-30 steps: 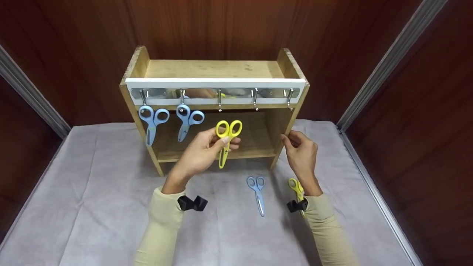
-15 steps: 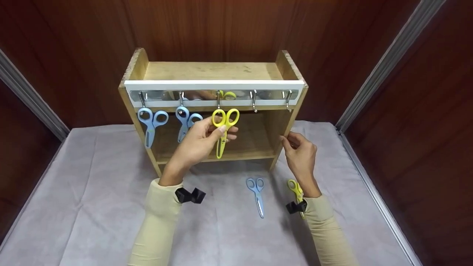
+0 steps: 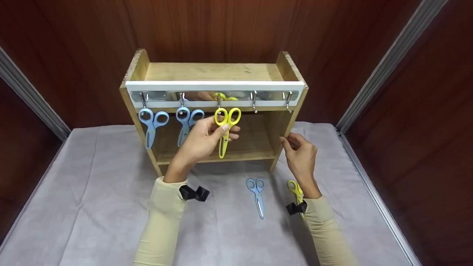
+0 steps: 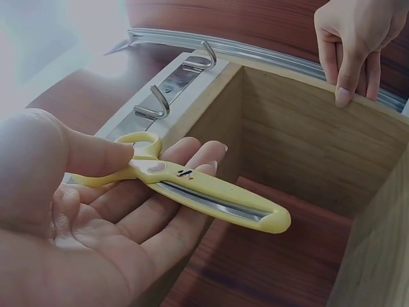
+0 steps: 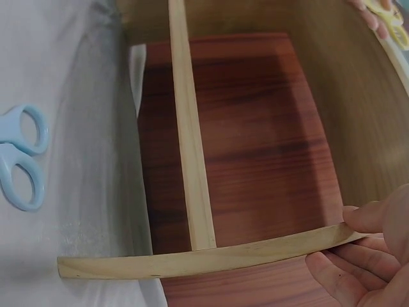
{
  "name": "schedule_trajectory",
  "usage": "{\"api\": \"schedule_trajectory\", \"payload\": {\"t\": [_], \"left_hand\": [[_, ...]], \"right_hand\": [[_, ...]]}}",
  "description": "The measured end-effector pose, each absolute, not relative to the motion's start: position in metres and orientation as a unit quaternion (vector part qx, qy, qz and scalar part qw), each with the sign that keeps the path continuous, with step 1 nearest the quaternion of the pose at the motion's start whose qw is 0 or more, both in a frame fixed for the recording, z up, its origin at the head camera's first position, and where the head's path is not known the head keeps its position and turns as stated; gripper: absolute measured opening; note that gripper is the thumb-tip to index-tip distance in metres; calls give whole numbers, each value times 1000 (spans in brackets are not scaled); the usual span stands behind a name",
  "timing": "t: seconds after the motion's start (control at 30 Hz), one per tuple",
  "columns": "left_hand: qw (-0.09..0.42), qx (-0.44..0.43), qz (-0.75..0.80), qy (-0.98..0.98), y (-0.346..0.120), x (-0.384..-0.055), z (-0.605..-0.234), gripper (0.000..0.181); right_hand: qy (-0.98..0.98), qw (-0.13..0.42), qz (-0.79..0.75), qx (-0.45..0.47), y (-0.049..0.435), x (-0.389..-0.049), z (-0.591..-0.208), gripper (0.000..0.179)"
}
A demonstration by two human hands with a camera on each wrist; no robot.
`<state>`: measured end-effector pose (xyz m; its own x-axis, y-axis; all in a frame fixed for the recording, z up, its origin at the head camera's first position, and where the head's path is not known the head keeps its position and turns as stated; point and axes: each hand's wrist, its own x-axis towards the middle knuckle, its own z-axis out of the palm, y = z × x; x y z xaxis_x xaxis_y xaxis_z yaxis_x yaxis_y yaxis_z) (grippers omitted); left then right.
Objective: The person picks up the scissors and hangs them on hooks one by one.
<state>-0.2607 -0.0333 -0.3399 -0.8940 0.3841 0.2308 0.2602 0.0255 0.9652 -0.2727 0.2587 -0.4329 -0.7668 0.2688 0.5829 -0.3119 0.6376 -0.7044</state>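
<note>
One pair of yellow scissors (image 3: 224,142) is at the middle hook (image 3: 219,99), long axis near vertical, blade tip downward; one ring overlaps the hook's end, threading not determinable. Left hand (image 3: 202,143), nearer, pinches it below the hook, fingers behind. Right hand (image 3: 301,150), well right of the hook, pinches the side edge of the wooden rack (image 3: 211,71).

Left fingers (image 3: 218,133) pinch yellow scissors (image 3: 223,143) at the middle hook (image 3: 219,100); right fingers (image 3: 287,145) grip the wooden shelf (image 3: 210,72).
</note>
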Motion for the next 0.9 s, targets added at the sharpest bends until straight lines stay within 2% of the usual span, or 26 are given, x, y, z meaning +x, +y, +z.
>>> {"api": "schedule_trajectory", "payload": {"t": [0.67, 0.9], "left_hand": [[59, 177, 658, 730, -38, -257, -359, 40], [92, 170, 638, 746, -43, -252, -374, 37]], "right_hand": [[-843, 332, 423, 8, 258, -272, -431, 20], [-838, 335, 430, 19, 259, -271, -432, 19]]}}
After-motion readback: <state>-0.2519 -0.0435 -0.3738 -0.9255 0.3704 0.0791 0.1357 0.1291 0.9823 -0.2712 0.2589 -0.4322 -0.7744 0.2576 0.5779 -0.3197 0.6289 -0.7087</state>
